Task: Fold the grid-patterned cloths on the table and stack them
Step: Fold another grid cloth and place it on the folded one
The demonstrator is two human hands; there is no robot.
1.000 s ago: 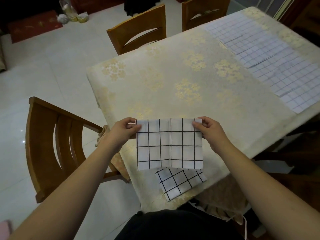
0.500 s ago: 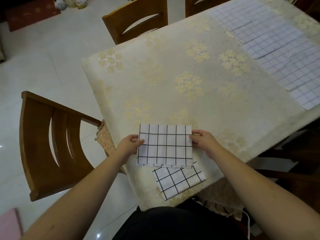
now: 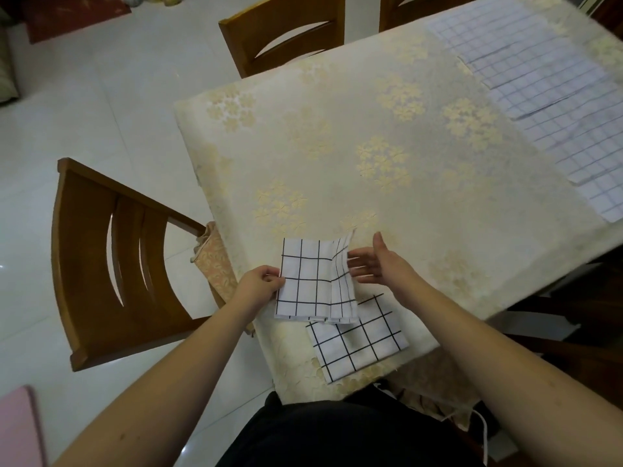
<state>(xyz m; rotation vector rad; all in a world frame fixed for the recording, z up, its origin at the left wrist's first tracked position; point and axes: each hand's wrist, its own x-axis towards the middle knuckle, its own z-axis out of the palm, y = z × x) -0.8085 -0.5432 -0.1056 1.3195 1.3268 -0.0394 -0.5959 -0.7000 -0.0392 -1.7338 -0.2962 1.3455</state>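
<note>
A white cloth with a black grid [image 3: 313, 281], folded small, lies near the table's front edge. My left hand [image 3: 261, 284] pinches its left edge. My right hand [image 3: 377, 264] is at its right edge with straight fingers, and that edge stands lifted and curled against them. Partly under it, toward me, lies a second folded grid cloth [image 3: 360, 338], turned at an angle. Several unfolded grid cloths [image 3: 553, 85] lie spread flat and overlapping at the table's far right.
The table [image 3: 337, 146] wears a cream cloth with gold flower prints. One wooden chair [image 3: 111, 257] stands at its left end and others [image 3: 286, 32] along the far side. A pink thing [image 3: 20, 429] shows at the bottom left on the white tiled floor.
The cloth was held up by both top corners, then laid down on the table. My right hand let go of its corner and opened at the right edge, which now curls upward.
</note>
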